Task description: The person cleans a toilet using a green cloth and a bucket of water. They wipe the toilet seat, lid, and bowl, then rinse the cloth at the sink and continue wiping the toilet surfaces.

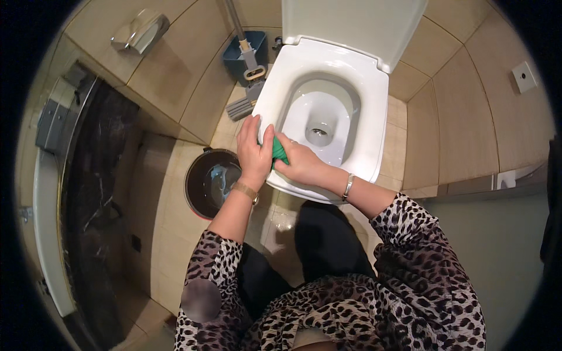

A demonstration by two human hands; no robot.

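A green cloth [280,153] is bunched up between my two hands, over the front left part of the white toilet seat [374,128]. My right hand [304,164] is closed round it from the right, thumb and fingers pressing in. On the other side my left hand [255,157] holds it between thumb and fingers, with the fingers pointing away over the left edge of the seat. A bit of green shows between that thumb and the fingers; the rest of the cloth is hidden by my hands. Below them lies the open toilet bowl [319,108].
On the floor at my left stands a dark bucket [196,186] with something light blue inside. Behind it are a grey mop [252,76] and a blue bin [257,44]. The toilet lid [351,26] is raised. Tiled walls [462,117] close in on the right.
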